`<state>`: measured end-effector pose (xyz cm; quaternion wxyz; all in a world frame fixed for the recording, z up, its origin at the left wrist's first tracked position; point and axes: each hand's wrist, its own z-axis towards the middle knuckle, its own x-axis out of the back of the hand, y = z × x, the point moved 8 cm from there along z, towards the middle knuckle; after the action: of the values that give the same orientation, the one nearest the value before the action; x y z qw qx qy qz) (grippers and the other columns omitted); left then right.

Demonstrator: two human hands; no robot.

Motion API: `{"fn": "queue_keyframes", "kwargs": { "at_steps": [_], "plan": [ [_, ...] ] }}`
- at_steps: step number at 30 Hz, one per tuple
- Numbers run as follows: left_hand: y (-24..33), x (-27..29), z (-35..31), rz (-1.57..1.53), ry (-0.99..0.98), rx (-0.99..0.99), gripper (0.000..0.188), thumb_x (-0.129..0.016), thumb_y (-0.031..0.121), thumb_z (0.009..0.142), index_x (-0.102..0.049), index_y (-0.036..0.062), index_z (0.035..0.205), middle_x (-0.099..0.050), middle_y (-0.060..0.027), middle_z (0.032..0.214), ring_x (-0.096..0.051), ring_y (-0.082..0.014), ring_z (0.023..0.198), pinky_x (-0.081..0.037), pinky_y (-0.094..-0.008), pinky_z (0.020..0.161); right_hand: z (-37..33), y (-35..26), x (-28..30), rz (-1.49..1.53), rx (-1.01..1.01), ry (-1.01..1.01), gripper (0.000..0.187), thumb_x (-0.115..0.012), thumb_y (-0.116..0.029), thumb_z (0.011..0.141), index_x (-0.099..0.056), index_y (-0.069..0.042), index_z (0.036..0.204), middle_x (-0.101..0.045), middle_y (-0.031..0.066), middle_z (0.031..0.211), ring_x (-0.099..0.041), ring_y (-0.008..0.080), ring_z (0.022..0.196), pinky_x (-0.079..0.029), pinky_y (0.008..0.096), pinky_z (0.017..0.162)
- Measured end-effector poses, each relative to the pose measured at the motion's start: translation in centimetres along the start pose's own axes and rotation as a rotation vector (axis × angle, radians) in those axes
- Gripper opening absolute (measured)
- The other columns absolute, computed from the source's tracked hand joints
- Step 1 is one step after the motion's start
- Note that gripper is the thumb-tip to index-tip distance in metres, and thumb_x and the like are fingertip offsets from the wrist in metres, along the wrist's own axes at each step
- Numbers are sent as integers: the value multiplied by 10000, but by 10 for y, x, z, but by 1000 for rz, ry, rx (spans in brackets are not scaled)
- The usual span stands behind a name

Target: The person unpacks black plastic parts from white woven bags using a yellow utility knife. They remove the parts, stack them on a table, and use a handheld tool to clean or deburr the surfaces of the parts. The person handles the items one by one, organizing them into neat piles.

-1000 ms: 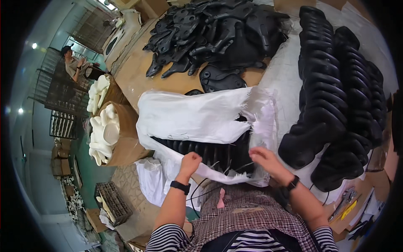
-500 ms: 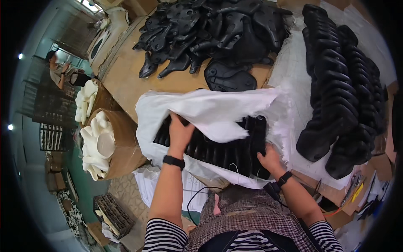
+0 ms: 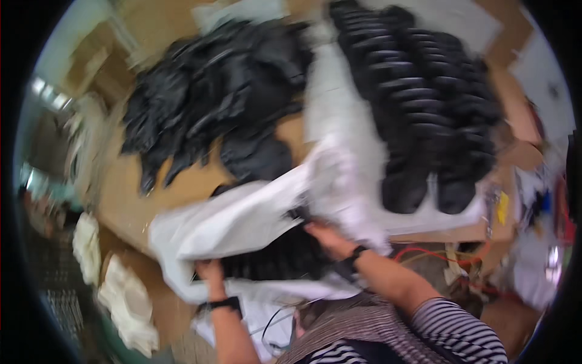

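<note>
Both my left hand [image 3: 210, 270] and right hand [image 3: 329, 238] flanked the black ribbed parts [image 3: 279, 258], grips too blurred to tell, and the loosely draped white sack [image 3: 236, 219] could have snagged.

- Cream-white pieces [image 3: 126, 306] crowding a brown carton [image 3: 170, 309], over on the left
- A jumbled heap of black parts [image 3: 221, 91] on the surface [image 3: 128, 193]
- A blurred yellow thing [image 3: 502, 209], far right
- An orange cable [image 3: 418, 249] lower down

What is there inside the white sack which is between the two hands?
In the opening of the white sack, black ribbed parts show, a little blurred. The upper flap covers the rest, so how many there are, or what lies deeper, cannot be seen.
</note>
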<state>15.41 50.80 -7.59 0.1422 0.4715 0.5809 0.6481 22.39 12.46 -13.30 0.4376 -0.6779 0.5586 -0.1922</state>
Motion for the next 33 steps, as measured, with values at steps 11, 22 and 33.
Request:
{"fn": "queue_keyframes", "kwargs": {
  "at_steps": [11,22,33],
  "plan": [
    [-26,-37,-22,-21,-264,269,718,-767,-18,643,-451,-24,1287,-564,-123,1210,-530,-243,1097,-391,-338,970,-9,17,-22,-235,153,-103,956,-670,-522,782,-223,35,1419,-344,236,1409,-346,296,1309,-279,357,1083],
    [-50,-8,-42,228,-368,112,704,-753,32,593,-482,-86,1232,-577,-158,1205,-568,-263,1054,-427,-362,943,-12,39,-28,-79,104,-106,1075,-703,-602,713,-207,13,1440,-358,224,1411,-352,314,1314,-281,355,1086],
    [-30,-21,-55,140,-399,136,515,-663,-34,712,-519,-82,1204,-588,-128,1158,-558,-251,1023,-449,-355,904,-36,35,-27,171,-20,-260,1057,-736,-559,715,-194,-36,1456,-392,159,1385,-394,251,1252,-314,360,1053]
  ]
}}
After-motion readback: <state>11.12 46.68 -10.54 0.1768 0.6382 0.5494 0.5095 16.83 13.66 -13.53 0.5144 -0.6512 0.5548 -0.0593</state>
